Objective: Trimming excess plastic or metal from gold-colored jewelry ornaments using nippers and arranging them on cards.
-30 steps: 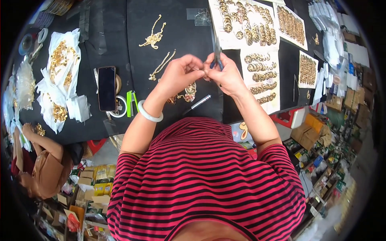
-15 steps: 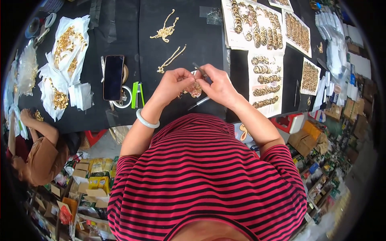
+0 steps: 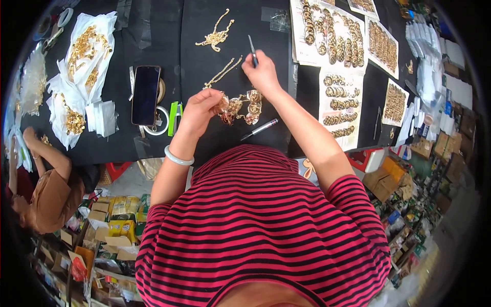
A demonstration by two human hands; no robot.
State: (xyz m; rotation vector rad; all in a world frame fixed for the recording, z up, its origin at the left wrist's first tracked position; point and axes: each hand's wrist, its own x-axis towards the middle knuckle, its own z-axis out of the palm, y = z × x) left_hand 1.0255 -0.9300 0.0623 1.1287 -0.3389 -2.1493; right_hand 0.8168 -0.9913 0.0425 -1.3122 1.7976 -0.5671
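My left hand (image 3: 200,110) grips one end of a chunky gold chain piece (image 3: 239,107) held just above the black table (image 3: 169,30). My right hand (image 3: 262,74) is closed on a slim dark tool (image 3: 252,50) whose tip points away from me, and its heel touches the other end of the chain piece. A white bangle (image 3: 178,157) circles my left wrist. A pen (image 3: 259,129) lies on the table below the chain piece.
Two gold necklaces (image 3: 217,37) lie further up the table. White sheets (image 3: 337,46) carrying rows of gold rings cover the right side. A dark phone (image 3: 146,95), tape rolls and white paper piles with gold pieces (image 3: 84,48) sit left. Another person (image 3: 43,189) crouches at lower left.
My hands have moved apart: the right hand with the tool rose up and away from me, while the left keeps hold of the chain piece. The view shifted slightly.
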